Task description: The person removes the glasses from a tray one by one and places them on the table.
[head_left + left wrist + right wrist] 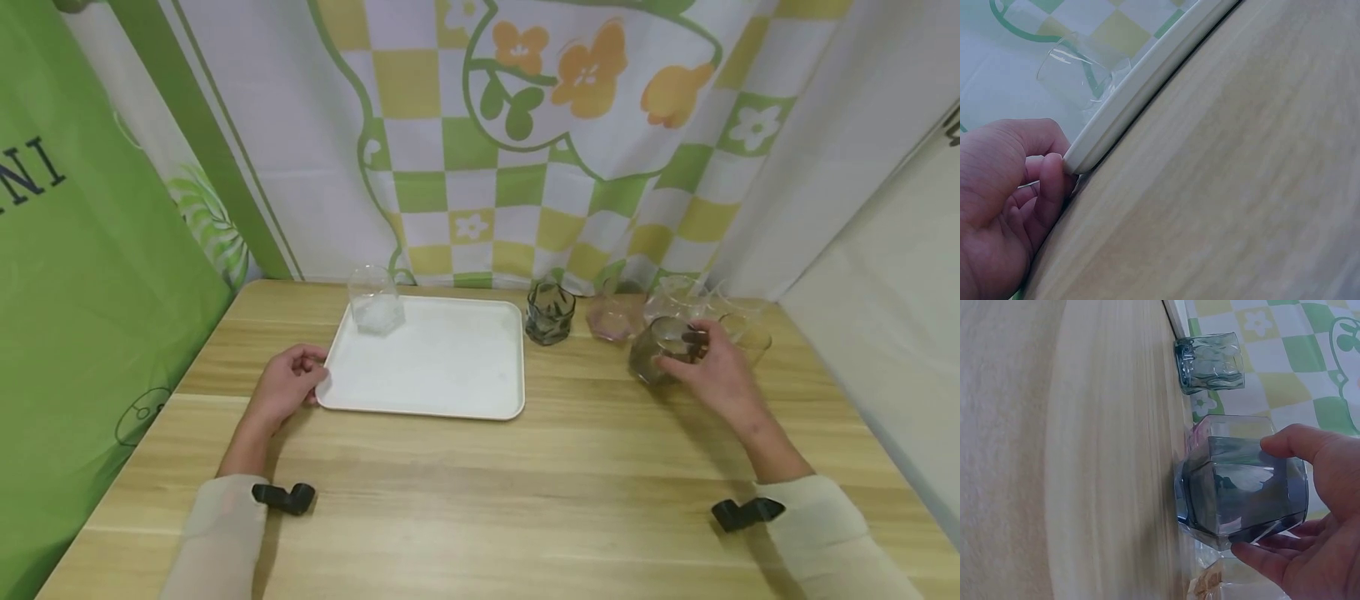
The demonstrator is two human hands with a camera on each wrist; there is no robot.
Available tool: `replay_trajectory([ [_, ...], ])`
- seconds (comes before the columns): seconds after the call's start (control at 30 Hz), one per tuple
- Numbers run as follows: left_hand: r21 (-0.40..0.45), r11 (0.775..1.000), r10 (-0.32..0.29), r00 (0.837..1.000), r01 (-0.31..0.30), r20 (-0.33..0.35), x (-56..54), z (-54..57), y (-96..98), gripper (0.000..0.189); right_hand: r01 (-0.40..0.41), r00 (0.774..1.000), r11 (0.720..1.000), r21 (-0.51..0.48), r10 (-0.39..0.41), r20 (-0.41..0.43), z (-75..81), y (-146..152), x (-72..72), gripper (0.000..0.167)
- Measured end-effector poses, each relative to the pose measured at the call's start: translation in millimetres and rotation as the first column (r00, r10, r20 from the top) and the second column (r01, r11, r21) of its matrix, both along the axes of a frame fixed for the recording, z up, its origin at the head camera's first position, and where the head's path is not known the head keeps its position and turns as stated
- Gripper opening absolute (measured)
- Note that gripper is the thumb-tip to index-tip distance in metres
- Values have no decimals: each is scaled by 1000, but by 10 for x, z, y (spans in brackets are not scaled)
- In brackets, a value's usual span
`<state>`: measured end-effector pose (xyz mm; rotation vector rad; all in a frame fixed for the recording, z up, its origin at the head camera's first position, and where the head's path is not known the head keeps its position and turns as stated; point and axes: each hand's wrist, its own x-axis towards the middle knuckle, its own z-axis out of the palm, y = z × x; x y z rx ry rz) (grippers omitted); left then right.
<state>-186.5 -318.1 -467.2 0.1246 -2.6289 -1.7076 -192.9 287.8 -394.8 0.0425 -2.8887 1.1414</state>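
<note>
My right hand point(720, 375) grips a smoky grey faceted glass point(1241, 487) by its sides, thumb on one side and fingers round the other. In the head view this glass is slightly tilted, close over the table. My left hand point(283, 385) pinches the left edge of a white rectangular tray point(435, 367) near its front corner; the left wrist view shows the fingers curled at the tray rim point(1107, 134). A clear glass point(377, 304) stands upright at the tray's back left corner.
Right of the tray stands a dark blue-grey wavy glass point(551, 315), then a pinkish glass point(615, 315). Clear glasses point(675, 296) and an amber-tinted glass point(753, 340) cluster behind and beside my right hand. A patterned curtain point(480, 192) hangs along the back edge of the wooden table point(480, 500).
</note>
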Motion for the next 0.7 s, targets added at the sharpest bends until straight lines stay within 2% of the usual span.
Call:
replay_trajectory([
  [0.37,3,1000,-2,1000,2,2,-18,-9,-7,36,-18,1000,999,40,18,20,12,5,-17,103],
  [0.57,10,1000,-1,1000,1,-5,-3,-7,-11,37,-33,999,999,29,34,-25,33,-28,5,101],
  [0.7,19,1000,-3,1000,3,-7,5,11,2,36,-31,993,999,22,34,-113,82,-62,27,94],
])
